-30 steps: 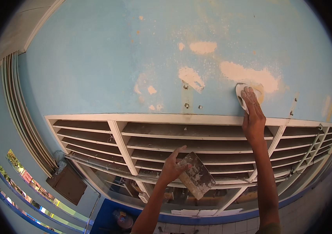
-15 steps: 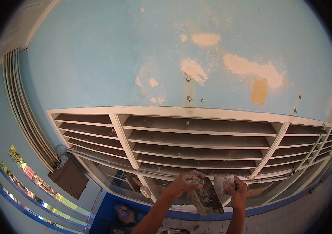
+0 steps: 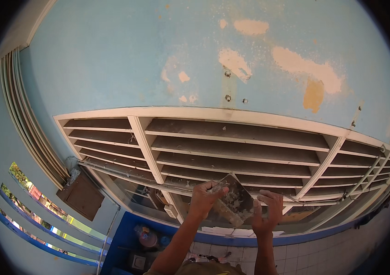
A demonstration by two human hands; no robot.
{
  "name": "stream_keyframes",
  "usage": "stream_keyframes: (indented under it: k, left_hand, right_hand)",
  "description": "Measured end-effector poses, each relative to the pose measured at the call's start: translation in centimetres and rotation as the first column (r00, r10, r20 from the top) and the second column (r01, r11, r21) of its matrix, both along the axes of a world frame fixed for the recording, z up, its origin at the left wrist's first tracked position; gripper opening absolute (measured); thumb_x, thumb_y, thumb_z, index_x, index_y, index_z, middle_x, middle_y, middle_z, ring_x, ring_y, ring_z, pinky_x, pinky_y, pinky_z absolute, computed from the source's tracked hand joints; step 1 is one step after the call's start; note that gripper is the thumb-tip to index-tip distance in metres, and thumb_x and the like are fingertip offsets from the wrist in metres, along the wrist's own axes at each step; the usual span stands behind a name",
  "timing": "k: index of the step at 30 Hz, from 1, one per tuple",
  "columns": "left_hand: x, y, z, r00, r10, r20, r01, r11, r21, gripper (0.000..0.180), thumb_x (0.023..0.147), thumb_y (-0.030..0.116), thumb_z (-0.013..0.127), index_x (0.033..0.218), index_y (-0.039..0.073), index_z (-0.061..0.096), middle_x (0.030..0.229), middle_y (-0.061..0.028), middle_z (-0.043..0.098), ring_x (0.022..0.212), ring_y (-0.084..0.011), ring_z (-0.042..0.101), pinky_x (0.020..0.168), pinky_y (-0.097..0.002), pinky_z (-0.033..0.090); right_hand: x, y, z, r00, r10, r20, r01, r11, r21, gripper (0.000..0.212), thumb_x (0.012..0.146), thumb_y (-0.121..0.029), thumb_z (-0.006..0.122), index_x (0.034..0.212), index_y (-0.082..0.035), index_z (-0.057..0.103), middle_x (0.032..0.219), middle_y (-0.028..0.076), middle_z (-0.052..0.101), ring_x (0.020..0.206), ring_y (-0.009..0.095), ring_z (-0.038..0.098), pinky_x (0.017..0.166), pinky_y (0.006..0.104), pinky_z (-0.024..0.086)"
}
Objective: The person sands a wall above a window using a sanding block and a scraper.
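While the left hand (image 3: 204, 200) grips a dark, pale-smeared rectangular plate (image 3: 239, 198), best hold it steady; right hand (image 3: 268, 213) alongside, grip unclear.

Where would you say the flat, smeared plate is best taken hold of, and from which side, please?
I'd pinch the plate by its left edge, coming from the left, thumb over the face and fingers behind, much as the left hand has it. It is flat and tilted, and pale smears spread toward its lower part, so an edge grip should likely avoid most of them.
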State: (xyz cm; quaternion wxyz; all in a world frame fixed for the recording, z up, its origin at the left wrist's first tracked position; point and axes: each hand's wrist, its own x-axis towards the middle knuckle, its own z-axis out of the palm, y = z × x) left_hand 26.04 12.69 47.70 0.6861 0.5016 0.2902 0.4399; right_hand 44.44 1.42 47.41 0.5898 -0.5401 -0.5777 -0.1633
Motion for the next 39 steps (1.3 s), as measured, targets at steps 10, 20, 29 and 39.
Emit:
stream_keyframes:
  k: [10,20,29,39]
  left_hand:
    - [6.5,-5.2,1.9,0.945,0.289,-0.152,-0.246,0.937,0.25,0.032,0.1,0.029,0.075,0.109,-0.001,0.072,0.083,0.0,0.065,0.072,-0.0049,0.05,0.062,-0.0236,0.044]
    - [9.5,-5.1,5.1,0.98,-0.146,0.138,0.126,0.981,0.146,0.035,0.101,0.024,0.074,0.124,-0.001,0.07,0.115,-0.0043,0.072,0.1,-0.009,0.067,0.088,-0.0265,0.053]
    - [11.0,-2.5,6.3,0.927,0.025,0.375,-0.034,0.999,0.017,0.024,0.099,0.021,0.078,0.108,-0.001,0.073,0.092,-0.0007,0.071,0.079,-0.0043,0.063,0.073,-0.0219,0.051]
    - [11.9,4.3,10.8,0.977,0.183,0.11,-0.211,0.75,0.627,0.03,0.082,-0.002,0.068,0.108,0.007,0.056,0.095,-0.0019,0.056,0.084,-0.0081,0.052,0.078,-0.0253,0.047]
  right_hand:
    - [-1.3,1.4,-1.6,0.935,-0.159,0.316,0.22,0.961,-0.167,0.069,0.082,-0.005,0.072,0.148,0.004,0.054,0.158,0.024,0.05,0.152,0.043,0.04,0.126,0.0644,0.026]
    - [2.5,0.2,2.1,0.954,-0.112,0.277,0.185,0.949,-0.255,0.089,0.077,0.0,0.077,0.157,0.006,0.039,0.165,0.028,0.038,0.155,0.047,0.033,0.127,0.0594,0.027]
    - [3.8,-1.9,4.4,0.954,-0.054,0.294,0.147,0.941,-0.306,0.09,0.071,0.003,0.072,0.156,0.006,0.042,0.164,0.028,0.041,0.155,0.045,0.035,0.126,0.0611,0.027]
    - [11.2,7.1,19.1,0.651,-0.664,0.368,0.539,0.746,0.392,0.068,0.083,0.012,0.053,0.15,-0.001,0.057,0.156,0.018,0.056,0.149,0.035,0.049,0.124,0.0544,0.036]
